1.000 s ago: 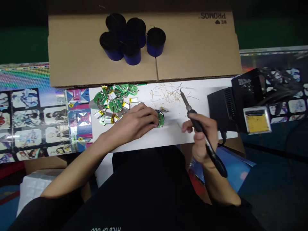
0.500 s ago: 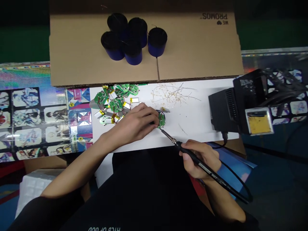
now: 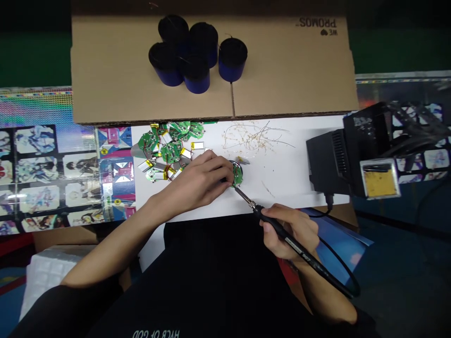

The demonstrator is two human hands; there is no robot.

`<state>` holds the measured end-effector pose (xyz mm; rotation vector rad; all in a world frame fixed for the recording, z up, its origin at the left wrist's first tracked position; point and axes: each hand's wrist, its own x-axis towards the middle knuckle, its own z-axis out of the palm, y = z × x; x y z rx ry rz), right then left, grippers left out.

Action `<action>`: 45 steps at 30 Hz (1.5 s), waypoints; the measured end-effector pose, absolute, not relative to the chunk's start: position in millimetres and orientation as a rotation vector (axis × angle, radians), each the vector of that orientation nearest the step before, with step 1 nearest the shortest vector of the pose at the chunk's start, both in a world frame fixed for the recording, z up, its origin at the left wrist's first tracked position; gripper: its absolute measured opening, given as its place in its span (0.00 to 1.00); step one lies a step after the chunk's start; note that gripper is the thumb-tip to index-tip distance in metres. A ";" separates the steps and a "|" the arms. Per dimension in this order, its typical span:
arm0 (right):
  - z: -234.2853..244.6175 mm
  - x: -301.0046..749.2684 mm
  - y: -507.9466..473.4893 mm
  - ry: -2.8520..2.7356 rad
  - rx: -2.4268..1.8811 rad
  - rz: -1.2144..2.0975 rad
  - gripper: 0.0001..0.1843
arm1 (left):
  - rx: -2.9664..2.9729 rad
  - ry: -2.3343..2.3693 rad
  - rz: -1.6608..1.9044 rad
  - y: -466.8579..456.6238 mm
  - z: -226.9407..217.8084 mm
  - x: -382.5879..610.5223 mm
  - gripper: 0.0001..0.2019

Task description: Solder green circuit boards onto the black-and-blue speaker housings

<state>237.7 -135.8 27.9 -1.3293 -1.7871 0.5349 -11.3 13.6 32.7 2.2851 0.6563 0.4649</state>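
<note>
Gripping like a pen, the right hand [image 3: 291, 230] holds a black soldering iron [image 3: 299, 246], and its thin metal tip touches the lower edge of a round green circuit board [image 3: 237, 174]. The left hand [image 3: 200, 176] closes on this board near the middle of a white sheet [image 3: 282, 188]; fingers hide part of it. Beyond lie green boards [image 3: 169, 152] in a heap, curled wires [image 3: 250, 137], a black soldering station [image 3: 331, 162] past the right edge, printed glossy posters [image 3: 38, 173] left, and a brown cardboard sheet [image 3: 289, 70] carrying blue cylinders [image 3: 197, 77].
</note>
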 end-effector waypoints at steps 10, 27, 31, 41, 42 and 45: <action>38.9 235.6 -135.1 -1.632 -1.259 0.413 0.18 | 2.296 0.655 0.449 14.2 34.4 -10.6 0.09; -10.2 251.0 -99.0 -1.088 -1.443 0.598 0.11 | 2.137 0.883 0.715 -13.0 5.2 -5.6 0.06; -18.4 249.9 -97.4 -1.119 -1.454 0.675 0.12 | 2.081 0.929 0.694 -16.0 12.7 -5.7 0.02; -27.0 255.4 -100.2 -1.104 -1.510 0.768 0.12 | 1.884 1.214 1.327 86.3 43.3 -125.9 0.26; -25.8 254.9 -100.1 -1.095 -1.499 0.770 0.11 | 1.853 1.327 1.451 106.2 40.6 -140.9 0.32; -21.7 251.6 -100.0 -1.051 -1.434 0.758 0.10 | 1.635 1.739 1.623 165.8 34.2 -178.0 0.40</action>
